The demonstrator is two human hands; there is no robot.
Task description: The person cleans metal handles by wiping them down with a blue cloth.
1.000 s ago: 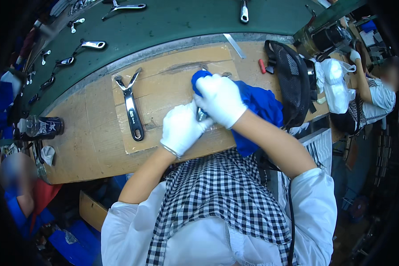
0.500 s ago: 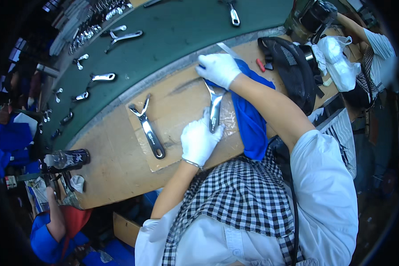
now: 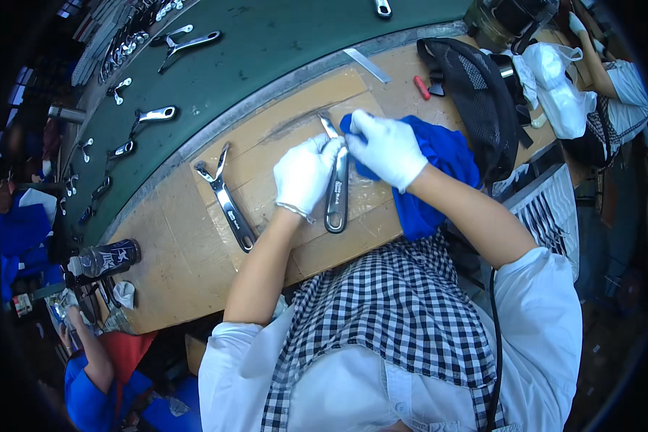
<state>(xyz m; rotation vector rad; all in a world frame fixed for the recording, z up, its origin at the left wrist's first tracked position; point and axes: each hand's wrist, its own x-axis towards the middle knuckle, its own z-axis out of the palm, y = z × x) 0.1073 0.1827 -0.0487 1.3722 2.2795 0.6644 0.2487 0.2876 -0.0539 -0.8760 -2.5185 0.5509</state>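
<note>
My left hand [image 3: 301,175], in a white glove, grips a Y-shaped metal part [image 3: 336,198] near its forked end. The part's dark handle with a hole at its end points toward me, and the glove covers some of the fork. Close beside it, my gloved right hand [image 3: 390,150] is closed on a blue cloth [image 3: 439,153], which bunches out under the wrist and past the fingertips. To the left, a second Y-shaped metal part [image 3: 227,205] lies on a cardboard sheet [image 3: 270,147], fork pointing away.
Beyond the curved bench edge, several similar metal parts [image 3: 155,115] lie on a green surface [image 3: 266,43]. A metal strip [image 3: 367,66], red object [image 3: 422,88], black mesh bag [image 3: 468,108] and white plastic bag [image 3: 554,86] sit right. A bottle [image 3: 106,258] lies left. Co-workers flank the bench.
My left hand has moved up the metal part from its handle to near the fork. My right hand has shifted right and nearer to me, and the blue cloth is bunched differently.
</note>
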